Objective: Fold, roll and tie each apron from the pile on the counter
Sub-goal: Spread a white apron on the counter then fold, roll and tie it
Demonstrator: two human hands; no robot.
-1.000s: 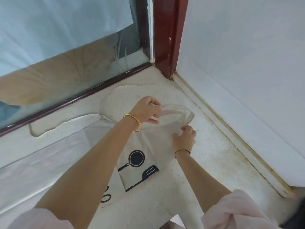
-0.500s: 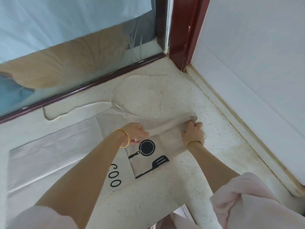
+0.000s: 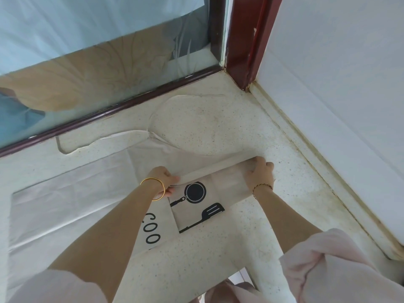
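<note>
A thin white apron lies spread on the speckled counter, printed with a black pan, a spatula and letters. Its top edge is folded over into a narrow band running between my hands. My left hand, with a gold bangle at the wrist, pinches the band's left end. My right hand, wearing a thin bracelet, grips the band's right end. The neck strap loops on the counter beyond the fold.
A dark red window frame runs along the counter's far edge, with a red post in the corner. A white wall borders the right side. The counter's front edge is near my body.
Both hands drew the apron's top edge toward me and laid it over the print as a folded band. The neck strap now lies flat beyond the fold.
</note>
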